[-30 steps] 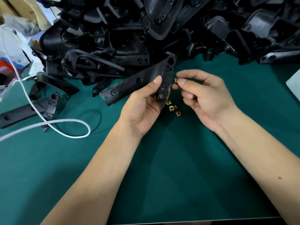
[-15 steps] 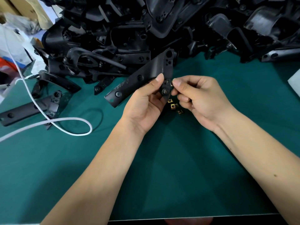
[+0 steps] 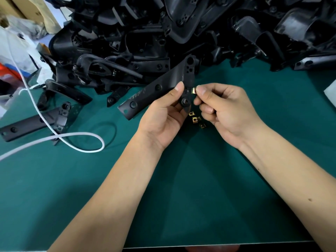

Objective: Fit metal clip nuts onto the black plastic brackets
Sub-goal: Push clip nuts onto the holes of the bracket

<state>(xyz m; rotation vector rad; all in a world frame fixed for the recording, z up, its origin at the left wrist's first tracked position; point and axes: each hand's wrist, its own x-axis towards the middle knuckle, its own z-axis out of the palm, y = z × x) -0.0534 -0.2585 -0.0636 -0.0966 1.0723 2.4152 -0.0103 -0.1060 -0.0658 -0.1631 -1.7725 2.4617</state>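
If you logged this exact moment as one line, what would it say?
left hand: holds black bracket | right hand: pinches clip nut at bracket edge | spare clip nuts: on green mat

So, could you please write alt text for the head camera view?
A left hand holds a long black plastic bracket while the right hand pinches a small brass-coloured metal clip nut against its edge, above a green mat.

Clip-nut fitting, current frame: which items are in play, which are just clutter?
In play:
- bracket, held by left hand
- clip nut, pinched by right hand at the bracket's edge
- loose clip nuts on the mat
- bracket pile

Clutter:
- white cable
- plastic bags
- cardboard box
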